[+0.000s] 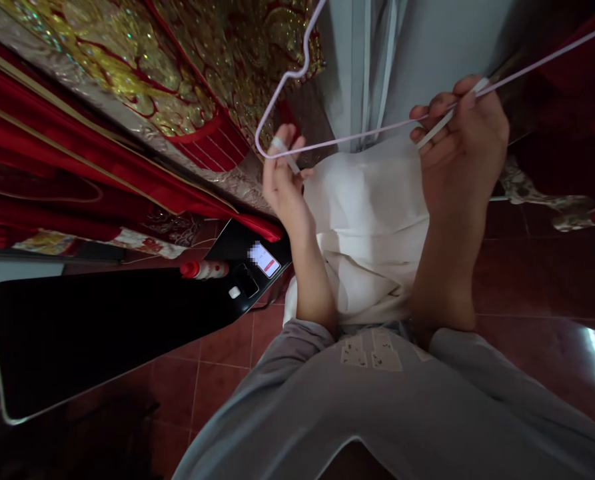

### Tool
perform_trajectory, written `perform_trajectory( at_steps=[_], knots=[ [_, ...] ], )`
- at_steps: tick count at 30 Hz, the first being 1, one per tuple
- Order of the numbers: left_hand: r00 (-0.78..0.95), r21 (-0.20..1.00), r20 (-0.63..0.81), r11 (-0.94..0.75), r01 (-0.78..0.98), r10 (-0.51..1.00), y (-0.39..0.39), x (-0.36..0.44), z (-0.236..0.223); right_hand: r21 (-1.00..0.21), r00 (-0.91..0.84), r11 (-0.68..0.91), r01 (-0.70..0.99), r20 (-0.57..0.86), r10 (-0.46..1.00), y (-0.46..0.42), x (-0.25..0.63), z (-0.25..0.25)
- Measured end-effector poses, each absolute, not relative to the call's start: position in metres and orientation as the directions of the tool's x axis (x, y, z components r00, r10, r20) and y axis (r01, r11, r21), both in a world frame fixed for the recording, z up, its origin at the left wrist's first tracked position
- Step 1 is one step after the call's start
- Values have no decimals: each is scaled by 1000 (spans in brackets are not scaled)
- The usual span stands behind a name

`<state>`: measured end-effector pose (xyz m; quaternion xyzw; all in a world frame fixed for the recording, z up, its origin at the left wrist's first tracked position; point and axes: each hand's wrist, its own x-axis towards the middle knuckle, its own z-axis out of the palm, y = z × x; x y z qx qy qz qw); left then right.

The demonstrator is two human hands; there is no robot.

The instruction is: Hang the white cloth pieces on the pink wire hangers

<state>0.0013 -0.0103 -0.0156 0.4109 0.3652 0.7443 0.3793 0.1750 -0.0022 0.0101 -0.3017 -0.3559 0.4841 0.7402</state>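
Note:
A thin lilac clothes hanger point(350, 138) stretches across the upper view, its rounded corner at my left hand and its long bar running up to the right edge. My left hand point(288, 183) is closed at that corner, with a short white strap point(278, 145) between its fingers. Farther right, my right hand point(464, 137) is closed around the bar, pinching another white strap point(437, 129) that crosses it. White cloth point(362, 200) lies below the bar between my forearms; whether the straps join it, I cannot tell.
Red and gold sequined garments point(197, 120) hang at the left. Beneath them, a black surface point(102, 327) carries a lit phone point(266, 259), a red-capped bottle point(204, 269) and a small white case point(234, 292). Grey fabric point(437, 53) is ahead. Red tiles point(517, 273) cover the floor.

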Motion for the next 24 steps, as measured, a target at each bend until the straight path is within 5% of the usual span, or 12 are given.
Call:
perform_trajectory(
  at_steps=[5, 9, 19, 24],
  knots=[
    [-547, 856, 457, -514, 56, 702, -4, -29, -23, -793, 290, 360, -491, 241, 926, -2, 178, 10],
    [-327, 830, 552, -541, 135, 767, -5, -34, -6, -781, 268, 337, -527, 223, 937, -2, 176, 10],
    [129, 873, 433, -451, 184, 892, 13, -17, 62, -847, 357, 354, -396, 213, 910, -1, 177, 8],
    [-171, 954, 297, -301, 5, 939, 28, -19, 46, -871, 307, 317, -376, 206, 929, -7, 178, 10]
  ],
)
